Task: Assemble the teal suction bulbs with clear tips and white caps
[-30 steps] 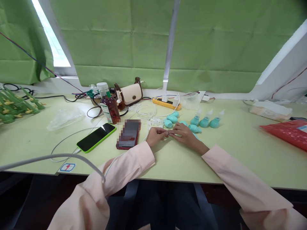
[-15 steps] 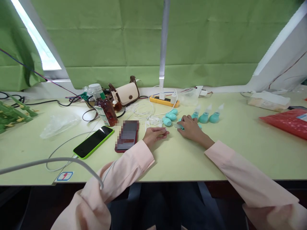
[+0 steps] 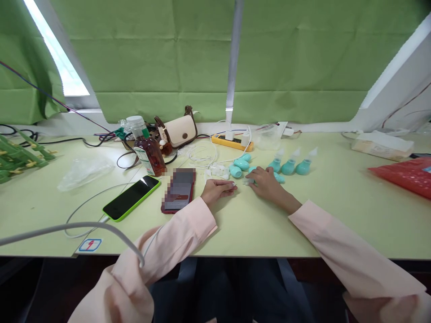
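My left hand [image 3: 218, 190] pinches a small whitish piece at its fingertips, beside a heap of clear plastic parts [image 3: 217, 170]. To its right, my right hand [image 3: 267, 183] has its fingers closed on a clear plastic piece [image 3: 248, 181]. Several teal bulbs lie loose around the hands; one teal bulb [image 3: 235, 171] is between them and another pokes out past the right hand. Behind the right hand, a row of three teal bulbs with clear tips stands upright, the rightmost bulb [image 3: 303, 167] farthest from the hand.
Left of my hands lie a dark red phone [image 3: 180, 190] and a green-cased phone [image 3: 131, 198] on a cable. Behind them are a bottle [image 3: 150, 154] and a cream bag [image 3: 182, 131]. A yellow power strip [image 3: 232, 142] sits at the back, a red package [image 3: 404, 175] far right.
My right hand has lifted slightly from the loose teal bulbs, and the clear piece now shows at its fingertips, nearer my left hand. My left hand has barely moved.
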Tool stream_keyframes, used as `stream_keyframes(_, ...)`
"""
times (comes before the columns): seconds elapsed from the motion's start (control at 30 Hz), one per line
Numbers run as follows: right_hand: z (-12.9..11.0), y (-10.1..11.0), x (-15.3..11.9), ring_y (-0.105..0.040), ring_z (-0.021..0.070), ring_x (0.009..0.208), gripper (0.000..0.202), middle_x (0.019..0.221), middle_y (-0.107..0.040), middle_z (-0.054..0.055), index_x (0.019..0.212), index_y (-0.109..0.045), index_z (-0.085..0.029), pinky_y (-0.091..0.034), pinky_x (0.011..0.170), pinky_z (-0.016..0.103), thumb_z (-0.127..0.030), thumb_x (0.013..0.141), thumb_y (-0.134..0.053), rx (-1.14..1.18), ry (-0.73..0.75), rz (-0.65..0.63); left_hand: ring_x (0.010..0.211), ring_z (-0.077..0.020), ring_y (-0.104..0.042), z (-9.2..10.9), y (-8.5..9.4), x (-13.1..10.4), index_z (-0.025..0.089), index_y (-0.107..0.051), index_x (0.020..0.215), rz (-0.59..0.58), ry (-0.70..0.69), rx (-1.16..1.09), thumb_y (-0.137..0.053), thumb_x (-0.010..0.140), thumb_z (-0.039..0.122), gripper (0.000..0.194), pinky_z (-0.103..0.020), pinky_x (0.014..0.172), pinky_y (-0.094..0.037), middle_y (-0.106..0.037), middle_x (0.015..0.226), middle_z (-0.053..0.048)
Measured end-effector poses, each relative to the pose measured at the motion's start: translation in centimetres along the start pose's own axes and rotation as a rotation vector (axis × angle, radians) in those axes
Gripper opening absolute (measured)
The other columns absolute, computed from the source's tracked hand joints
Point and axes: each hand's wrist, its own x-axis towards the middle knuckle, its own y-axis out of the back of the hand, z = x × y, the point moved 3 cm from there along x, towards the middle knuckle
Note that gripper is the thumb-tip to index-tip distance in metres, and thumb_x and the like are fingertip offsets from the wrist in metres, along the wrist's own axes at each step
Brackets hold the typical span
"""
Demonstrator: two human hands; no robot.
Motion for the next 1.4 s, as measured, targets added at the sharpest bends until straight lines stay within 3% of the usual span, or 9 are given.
stream_keyframes(0.13,-0.9,0.7,0.1,-0.053,0.0225,0.079,0.017,0.08,-0.061,0.008,0.083,-0.06,-0.015,-0.035,0.072,0.04,-0.021,0.069,-0.052,0.191,-0.056,0.106,0.065,-0.0164,-0.062,0.0,-0.1,-0.1,0.004,-0.066,0.069,0.013,-0.009,0.008,-0.069,0.057,0.008,0.013,-0.034,0.073,-0.049,-0.067,0.064,-0.009)
stream_keyframes(0.33,-3.2,0.8,-0.5,-0.058,0.0143,0.067,0.021,0.08,-0.062,0.004,0.082,-0.06,-0.016,-0.05,0.06,0.027,-0.031,0.069,-0.056,0.552,-0.113,0.181,0.059,-0.0146,-0.061,0.1,-0.3,-0.2,0.004,-0.066,0.065,0.032,-0.041,-0.023,-0.073,0.051,0.01,0.016,-0.034,0.071,-0.049,-0.066,0.06,-0.008)
stream_keyframes(0.63,-3.2,0.0,-1.0,-0.059,0.0166,0.068,0.027,0.082,-0.061,0.008,0.081,-0.061,-0.014,-0.054,0.058,0.029,-0.035,0.064,-0.062,0.822,-0.297,0.268,0.063,-0.0167,-0.062,0.4,-0.3,-0.5,0.004,-0.067,0.064,0.035,-0.045,-0.1,-0.077,0.044,0.014,0.024,-0.032,0.071,-0.049,-0.067,0.063,-0.01)
stream_keyframes(1.4,-3.6,-0.2,-0.8,-0.057,0.0144,0.052,0.037,0.069,-0.063,0.006,0.075,-0.063,-0.011,-0.051,0.053,0.031,-0.033,0.046,-0.073,1.199,-0.551,0.098,0.056,-0.0126,-0.059,0.5,0.0,-0.4,0.008,-0.069,0.067,0.061,-0.169,-0.019,-0.077,0.043,0.02,0.027,-0.03,0.065,-0.048,-0.067,0.063,-0.006)
